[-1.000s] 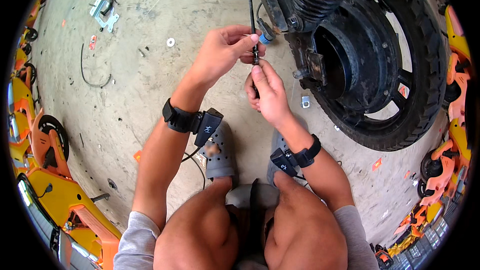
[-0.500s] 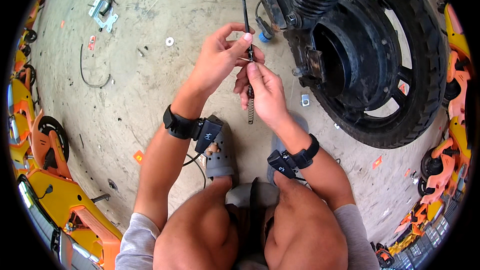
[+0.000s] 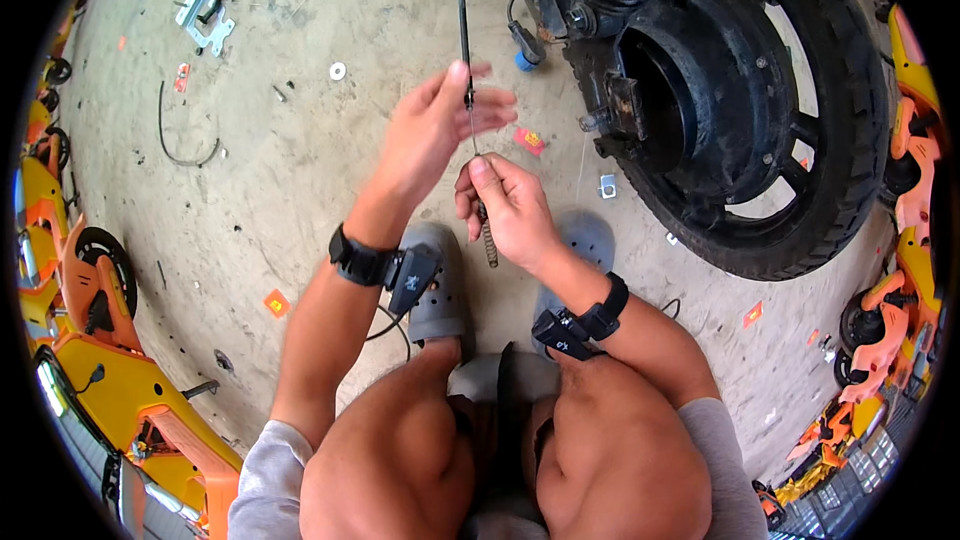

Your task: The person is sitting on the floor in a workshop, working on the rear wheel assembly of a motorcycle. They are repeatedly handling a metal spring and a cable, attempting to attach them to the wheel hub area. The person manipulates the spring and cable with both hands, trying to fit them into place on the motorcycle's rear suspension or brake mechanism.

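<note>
1. Since half a second ago, the two hands have been drawn apart: a thin wire (image 3: 474,132) is now bared between the left hand (image 3: 426,130) and the right hand (image 3: 511,205). The black cable (image 3: 463,20) has been shifted leftward, farther from the wheel (image 3: 750,90).
2. By judgement, the cable's outer sleeve and the wire's lower end are now being handled separately, and the wire between them is left accessible.
3. The left grip is blurred; its fingers are stretched out and spread, with the cable passed between thumb and fingers. Whether any pressure is applied there cannot be told.
4. The right grip is pinched, thumb against finger, on the wire's lower stretch; a coil spring (image 3: 489,243) is seen protruding below it.
5. The cable is suspended above the concrete floor (image 3: 300,170), in front of the shoes (image 3: 437,280).
6. Its long axis is aimed from the upper edge down toward the person, leaning slightly rightward as it descends. The spring's free end is pointed toward the gap between the shoes.
</note>
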The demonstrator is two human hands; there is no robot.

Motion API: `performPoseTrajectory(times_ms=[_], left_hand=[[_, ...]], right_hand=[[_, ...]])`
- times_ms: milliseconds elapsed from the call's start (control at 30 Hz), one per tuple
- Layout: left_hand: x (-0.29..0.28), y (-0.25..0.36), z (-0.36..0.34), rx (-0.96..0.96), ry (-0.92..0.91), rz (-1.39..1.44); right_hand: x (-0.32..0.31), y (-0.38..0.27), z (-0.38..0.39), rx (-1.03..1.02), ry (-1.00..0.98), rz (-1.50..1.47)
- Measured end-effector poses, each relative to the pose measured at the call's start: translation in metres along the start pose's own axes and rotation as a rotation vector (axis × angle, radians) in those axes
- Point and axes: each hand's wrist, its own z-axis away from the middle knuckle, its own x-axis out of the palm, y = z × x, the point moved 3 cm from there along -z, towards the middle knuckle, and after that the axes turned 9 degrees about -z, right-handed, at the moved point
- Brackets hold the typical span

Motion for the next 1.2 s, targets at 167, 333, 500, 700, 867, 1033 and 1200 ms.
performPoseTrajectory(times_ms=[167, 333, 500, 700, 867, 1033, 1200], left_hand=[[-0.004, -0.015, 0.035, -0.082, -0.125, -0.077], [0.003, -0.017, 0.040, -0.055, 0.016, -0.190], [0.003, -0.019, 0.043, -0.031, 0.070, -0.147], [0.001, -0.020, 0.042, -0.015, 0.098, -0.187], [-0.001, -0.023, 0.041, 0.130, 0.111, -0.247], [-0.003, -0.024, 0.041, 0.123, 0.113, -0.247], [0.001, -0.021, 0.041, 0.058, 0.117, -0.192]], right_hand=[[-0.005, -0.003, -0.001, -0.029, -0.034, 0.054], [-0.008, 0.000, -0.002, -0.057, -0.066, 0.039], [-0.004, 0.003, -0.002, -0.064, -0.005, -0.043], [-0.017, -0.002, -0.002, 0.115, -0.074, -0.247], [-0.027, -0.003, 0.009, 0.252, -0.231, -0.148], [-0.030, -0.005, 0.010, 0.313, -0.195, -0.142], [-0.026, -0.003, 0.007, 0.251, -0.160, -0.151]])
